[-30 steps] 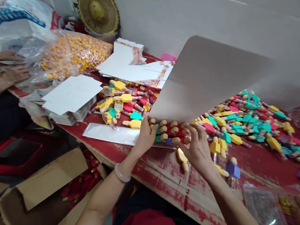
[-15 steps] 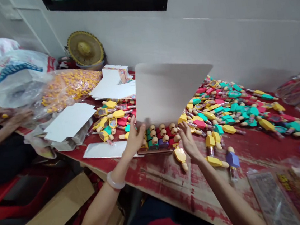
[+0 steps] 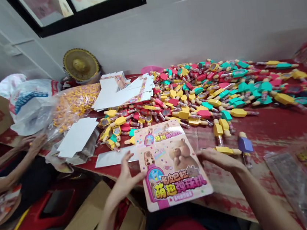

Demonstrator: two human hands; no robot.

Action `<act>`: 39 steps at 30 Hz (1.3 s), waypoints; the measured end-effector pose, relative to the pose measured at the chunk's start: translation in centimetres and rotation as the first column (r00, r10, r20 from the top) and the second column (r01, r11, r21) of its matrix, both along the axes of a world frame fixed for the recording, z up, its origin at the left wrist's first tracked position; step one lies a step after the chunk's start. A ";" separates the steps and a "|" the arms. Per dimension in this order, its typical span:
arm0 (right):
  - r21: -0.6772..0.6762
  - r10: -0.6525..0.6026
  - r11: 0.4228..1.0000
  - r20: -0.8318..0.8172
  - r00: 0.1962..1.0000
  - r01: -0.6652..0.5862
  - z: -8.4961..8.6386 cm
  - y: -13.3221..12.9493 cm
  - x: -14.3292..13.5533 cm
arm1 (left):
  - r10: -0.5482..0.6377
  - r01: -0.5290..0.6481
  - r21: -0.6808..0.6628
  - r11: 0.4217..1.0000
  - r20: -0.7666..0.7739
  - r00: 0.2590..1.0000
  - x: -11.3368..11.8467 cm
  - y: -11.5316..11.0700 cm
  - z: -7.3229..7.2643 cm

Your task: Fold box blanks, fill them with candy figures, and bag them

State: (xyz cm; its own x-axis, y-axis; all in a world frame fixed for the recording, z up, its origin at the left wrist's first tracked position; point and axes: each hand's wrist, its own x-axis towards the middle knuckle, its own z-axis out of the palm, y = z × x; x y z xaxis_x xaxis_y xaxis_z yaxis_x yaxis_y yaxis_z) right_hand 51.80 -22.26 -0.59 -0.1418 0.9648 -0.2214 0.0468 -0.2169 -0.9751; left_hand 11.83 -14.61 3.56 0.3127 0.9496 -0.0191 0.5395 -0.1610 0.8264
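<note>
A printed cardboard display box (image 3: 173, 168) lies in front of me, its pink lid with a bear picture folded down towards me. The lid hides what is inside and reaches past the table's front edge. My left hand (image 3: 124, 179) is at the box's left side, fingers spread and thumb touching the edge. My right hand (image 3: 221, 159) is against the right side, its fingertips partly hidden at the edge. Just behind and beside the box lie loose plastic toys in yellow, red and green, with clear tubes. A purple toy (image 3: 245, 144) lies right of my right hand.
A large heap of toys (image 3: 234, 91) spreads along the red table. Flat white cartons (image 3: 78, 136) are stacked at left, near a clear bag of small yellow pieces (image 3: 77, 101). Another person's hands (image 3: 36, 143) are at far left. Plastic-wrapped packs (image 3: 297, 183) lie at right.
The raised lid has swung down towards me, covering the rows of toys in the box and the yellow toy in front. Both hands stay at the box's sides; the view has shifted.
</note>
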 end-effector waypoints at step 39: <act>0.565 -0.410 0.825 0.573 0.710 0.020 -7.2 7.3 -4.3 | -0.017 0.006 0.354 0.935 0.028 0.999 2.7 8.4 -10.7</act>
State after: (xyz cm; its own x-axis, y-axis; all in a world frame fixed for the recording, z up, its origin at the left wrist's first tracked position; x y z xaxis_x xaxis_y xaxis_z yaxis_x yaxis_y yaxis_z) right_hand 47.46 -15.01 -7.75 0.0747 0.9401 0.3326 0.7154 0.1819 -0.6746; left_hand 14.55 -6.21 -7.15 0.3188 0.8895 0.3272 0.5115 -0.4521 0.7308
